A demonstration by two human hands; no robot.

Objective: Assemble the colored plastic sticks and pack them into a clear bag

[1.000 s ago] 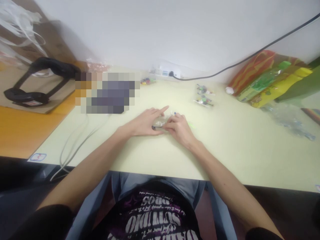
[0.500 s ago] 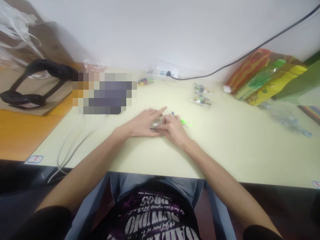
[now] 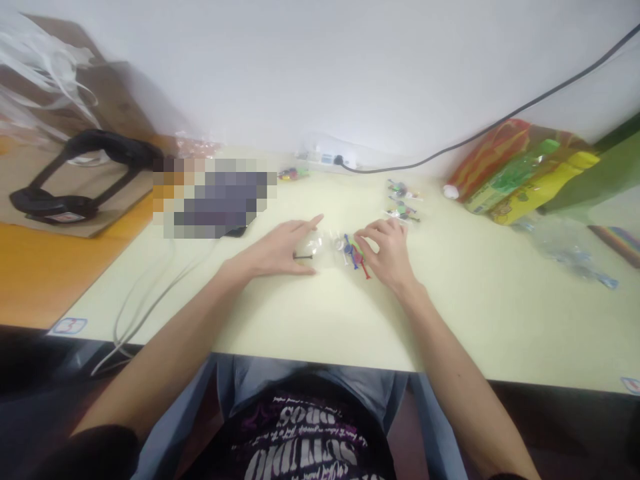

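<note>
My left hand [image 3: 280,248] lies on the table with thumb and fingers spread around a clear plastic bag [image 3: 316,241]. A thin black piece [image 3: 303,257] shows by the bag, between thumb and forefinger. To the right sits a small cluster of coloured plastic pieces [image 3: 354,252], with blue, red, white and green parts, some rod-like with knobbed ends. My right hand [image 3: 385,250] is at the right side of this cluster, its fingers curled and the thumb and forefinger tips closed on its green part. The exact shape of the pinched piece is partly hidden.
Small bagged coloured pieces [image 3: 401,200] lie farther back, and another bunch [image 3: 293,174] is near the power strip [image 3: 320,159]. Left stand a pixelated dark device [image 3: 220,200], cables [image 3: 123,307] and a black frame [image 3: 85,177]. Bottles [image 3: 545,187] and crumpled plastic [image 3: 565,247] are right.
My right hand has moved right, away from my left hand, and opened a gap between them. The coloured cluster, mostly covered before, now shows in that gap. The view has tilted slightly.
</note>
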